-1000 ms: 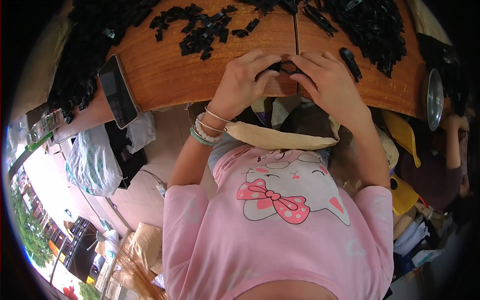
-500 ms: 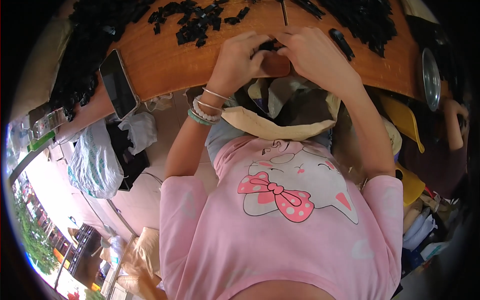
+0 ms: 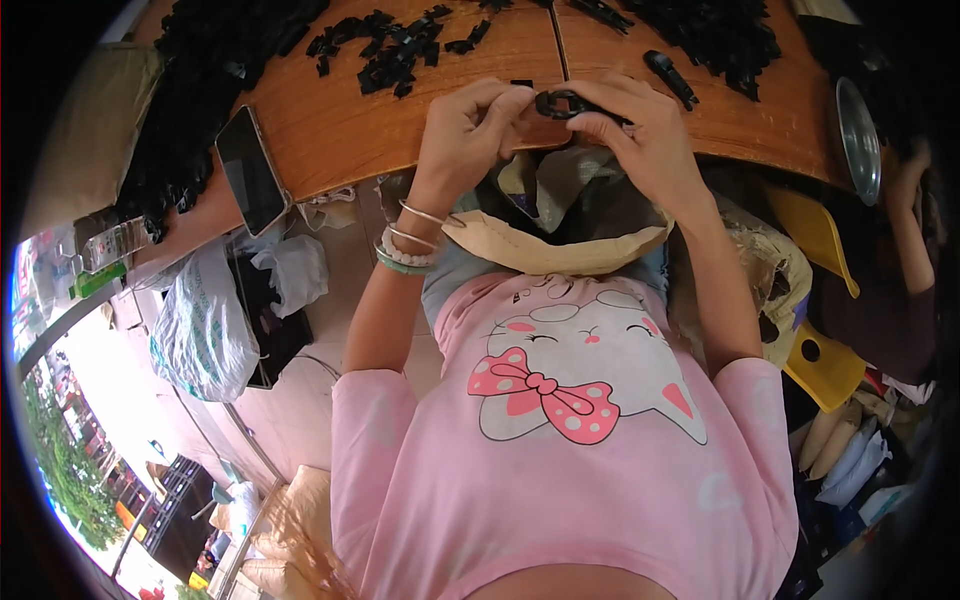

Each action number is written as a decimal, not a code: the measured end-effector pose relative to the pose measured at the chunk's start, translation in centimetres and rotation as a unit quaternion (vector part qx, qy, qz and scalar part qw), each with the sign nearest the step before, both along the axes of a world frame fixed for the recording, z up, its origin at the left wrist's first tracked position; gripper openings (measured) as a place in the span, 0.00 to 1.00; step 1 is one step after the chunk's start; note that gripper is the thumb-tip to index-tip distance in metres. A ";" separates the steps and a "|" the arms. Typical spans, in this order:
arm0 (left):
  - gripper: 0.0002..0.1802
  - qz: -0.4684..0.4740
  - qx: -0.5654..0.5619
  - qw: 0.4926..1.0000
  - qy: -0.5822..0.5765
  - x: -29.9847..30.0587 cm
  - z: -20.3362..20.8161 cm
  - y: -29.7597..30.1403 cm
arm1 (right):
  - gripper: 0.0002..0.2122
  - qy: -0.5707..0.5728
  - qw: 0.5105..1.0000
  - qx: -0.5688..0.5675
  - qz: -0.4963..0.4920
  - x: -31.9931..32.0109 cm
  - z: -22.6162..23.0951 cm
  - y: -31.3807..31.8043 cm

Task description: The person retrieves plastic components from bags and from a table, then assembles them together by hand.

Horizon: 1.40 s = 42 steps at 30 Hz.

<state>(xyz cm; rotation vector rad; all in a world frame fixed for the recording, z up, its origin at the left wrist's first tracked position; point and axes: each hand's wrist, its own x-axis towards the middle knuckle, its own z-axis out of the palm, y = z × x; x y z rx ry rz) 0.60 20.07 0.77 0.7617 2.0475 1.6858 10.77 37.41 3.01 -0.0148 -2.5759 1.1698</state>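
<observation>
1. Handling a black looped part point(image 3: 562, 104) seems the step in hand; the next move likely calls for a steady right grip;
2. the right hand point(image 3: 640, 122) pinches it, thumb against fingers, above the table's point(image 3: 350, 140) near edge; the left hand point(image 3: 478, 122) curls just beside; I cannot tell how tightly, or whether it holds anything;
3. the part looks slightly glossy, with an oval opening.

Near the front edge of the table point(image 3: 340, 140), the right hand point(image 3: 648, 122) holds a black plastic part point(image 3: 550, 104). The left hand point(image 3: 465, 125) is just beside it, fingers drawn together; whether they pinch anything is unclear. Small black pieces point(image 3: 385, 72) lie beyond, a phone point(image 3: 252, 172) leftward, a metal dish point(image 3: 857, 140) rightward.
</observation>
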 end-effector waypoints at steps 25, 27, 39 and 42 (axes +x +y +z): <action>0.10 0.053 -0.174 0.936 0.303 -1.8 -0.2 1.0 | 0.12 0.043 0.979 0.192 -0.063 2.2 -2.5 2.4; 0.12 0.129 -0.243 0.870 0.410 -3.6 -1.0 1.0 | 0.12 0.039 0.964 0.236 -0.113 1.9 -3.2 2.8; 0.08 -0.012 -0.242 0.892 0.381 -5.0 -1.1 0.3 | 0.11 0.066 0.891 0.430 -0.129 -9.2 -4.1 6.9; 0.07 0.100 -0.189 0.928 0.304 -4.6 -1.2 0.5 | 0.13 0.124 0.951 0.261 -0.110 -7.9 -3.0 6.4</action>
